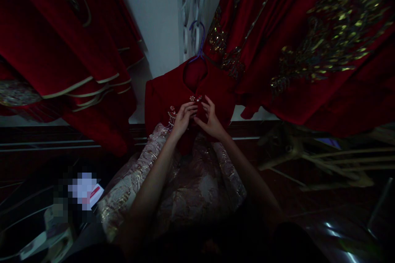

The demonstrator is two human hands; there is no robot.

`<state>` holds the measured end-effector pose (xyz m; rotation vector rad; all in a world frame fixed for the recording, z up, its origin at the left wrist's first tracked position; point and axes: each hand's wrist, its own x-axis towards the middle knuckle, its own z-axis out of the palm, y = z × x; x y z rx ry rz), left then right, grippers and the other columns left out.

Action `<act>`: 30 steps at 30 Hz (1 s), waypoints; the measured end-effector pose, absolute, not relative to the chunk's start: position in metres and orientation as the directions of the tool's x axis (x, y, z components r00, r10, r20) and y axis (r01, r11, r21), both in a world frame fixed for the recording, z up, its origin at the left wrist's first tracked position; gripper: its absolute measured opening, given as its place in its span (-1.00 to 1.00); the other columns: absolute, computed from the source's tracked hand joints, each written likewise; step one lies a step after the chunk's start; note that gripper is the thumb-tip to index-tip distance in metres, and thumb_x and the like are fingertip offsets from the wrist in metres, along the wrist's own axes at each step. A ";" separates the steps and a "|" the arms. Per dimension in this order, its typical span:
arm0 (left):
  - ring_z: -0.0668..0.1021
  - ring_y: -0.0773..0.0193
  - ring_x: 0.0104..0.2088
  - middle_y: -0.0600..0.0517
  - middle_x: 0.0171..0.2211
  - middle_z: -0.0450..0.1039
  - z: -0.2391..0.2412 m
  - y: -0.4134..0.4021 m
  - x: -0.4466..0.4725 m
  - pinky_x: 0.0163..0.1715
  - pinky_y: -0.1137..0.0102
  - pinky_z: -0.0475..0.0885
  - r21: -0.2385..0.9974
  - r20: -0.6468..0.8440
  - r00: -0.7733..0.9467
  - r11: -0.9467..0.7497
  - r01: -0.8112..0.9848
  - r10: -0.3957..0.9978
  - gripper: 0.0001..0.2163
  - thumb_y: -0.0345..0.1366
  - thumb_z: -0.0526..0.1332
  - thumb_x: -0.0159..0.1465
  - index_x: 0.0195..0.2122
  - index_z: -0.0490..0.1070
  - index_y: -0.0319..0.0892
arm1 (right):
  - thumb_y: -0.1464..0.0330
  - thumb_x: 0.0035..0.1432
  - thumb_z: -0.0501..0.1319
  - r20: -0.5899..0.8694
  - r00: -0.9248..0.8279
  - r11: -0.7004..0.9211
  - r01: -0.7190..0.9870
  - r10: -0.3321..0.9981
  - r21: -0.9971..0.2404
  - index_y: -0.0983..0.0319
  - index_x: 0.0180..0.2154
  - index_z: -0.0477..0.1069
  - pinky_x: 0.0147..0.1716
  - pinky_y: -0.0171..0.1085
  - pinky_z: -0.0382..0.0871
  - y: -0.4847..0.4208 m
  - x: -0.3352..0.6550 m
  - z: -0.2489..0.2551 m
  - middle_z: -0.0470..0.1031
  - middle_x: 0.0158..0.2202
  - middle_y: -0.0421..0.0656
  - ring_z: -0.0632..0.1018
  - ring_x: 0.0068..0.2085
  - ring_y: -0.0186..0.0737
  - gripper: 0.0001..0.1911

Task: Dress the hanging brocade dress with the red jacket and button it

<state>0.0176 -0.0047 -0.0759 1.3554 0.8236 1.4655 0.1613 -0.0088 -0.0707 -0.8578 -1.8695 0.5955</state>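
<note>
Both our hands on the red dress (173, 90) chest: left hand (182, 118) and right hand (212, 120) pinching fabric by the beaded clasp (195, 98). Dress on purple hanger (197, 35); red embroidered garments (324, 41) alongside.

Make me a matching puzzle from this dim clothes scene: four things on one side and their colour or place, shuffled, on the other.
Things:
1. hanger
2. beaded clasp
3. brocade fabric
4. gold-embroidered garment

Descriptions:
A. hangs at upper right
B. pale, shimmering, under the forearms
C. bluish-purple, top centre
D. on the red dress, right by the left hand and right hand

Pairs: 1-C, 2-D, 3-B, 4-A.
</note>
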 end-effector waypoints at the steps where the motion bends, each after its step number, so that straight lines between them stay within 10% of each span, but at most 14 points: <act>1: 0.54 0.28 -0.08 -0.09 0.02 0.42 -0.076 -0.008 0.019 -0.11 0.31 0.47 0.927 0.322 0.062 -0.302 -0.222 0.945 -0.70 -0.23 0.03 0.29 0.05 0.25 -0.09 | 0.27 0.06 0.27 0.563 -0.343 0.658 0.333 0.752 -0.676 0.16 0.31 -0.37 0.23 0.00 0.20 -0.017 0.164 -0.076 0.03 0.28 0.10 0.20 0.28 -0.05 0.00; 5: 0.51 0.22 -0.01 -0.08 0.16 0.29 -0.072 -0.015 0.030 -0.22 0.33 0.50 0.923 0.306 0.054 -0.282 -0.261 0.951 -0.62 -0.09 -0.02 0.33 0.17 0.09 0.05 | 0.31 -0.07 0.36 0.634 -0.332 0.699 0.507 0.698 -0.504 0.13 0.31 -0.33 0.30 0.12 0.01 -0.033 0.167 -0.098 -0.24 0.36 0.06 -0.10 0.38 0.05 0.11; 15: 0.36 0.14 0.19 -0.08 0.27 0.14 -0.060 -0.011 0.047 -0.13 0.24 0.49 0.887 0.331 0.054 -0.292 -0.357 0.942 -0.61 -0.04 -0.03 0.35 0.18 0.07 0.08 | 0.34 0.21 0.10 0.651 0.163 0.537 0.436 0.742 -0.722 0.15 0.06 0.20 -0.06 -0.10 0.41 -0.023 0.193 -0.068 0.42 -0.14 -0.07 0.49 -0.12 -0.18 -0.63; 22: 0.52 0.45 -0.43 -0.02 -0.11 0.40 -0.073 -0.015 0.012 -0.43 0.49 0.51 0.883 0.405 -0.382 -0.463 -0.071 0.831 -0.72 -0.18 0.10 0.28 0.00 0.18 -0.07 | 0.30 0.09 0.23 0.365 -0.253 0.423 0.237 0.896 -0.875 0.07 0.08 0.28 -0.17 -0.16 0.47 -0.031 0.223 -0.028 0.48 -0.14 -0.17 0.52 -0.17 -0.22 -0.52; 30: 0.49 0.44 -0.47 0.04 -0.30 0.39 -0.110 0.003 -0.028 -0.55 0.56 0.44 0.954 0.293 -0.462 -0.290 0.080 0.837 -0.79 -0.30 0.18 0.14 -0.20 0.22 -0.14 | 0.33 0.12 0.25 0.440 -0.196 0.476 0.211 0.876 -0.854 0.05 -0.10 0.46 -0.13 -0.19 0.45 -0.047 0.224 -0.007 0.48 -0.07 -0.20 0.50 -0.09 -0.21 -0.74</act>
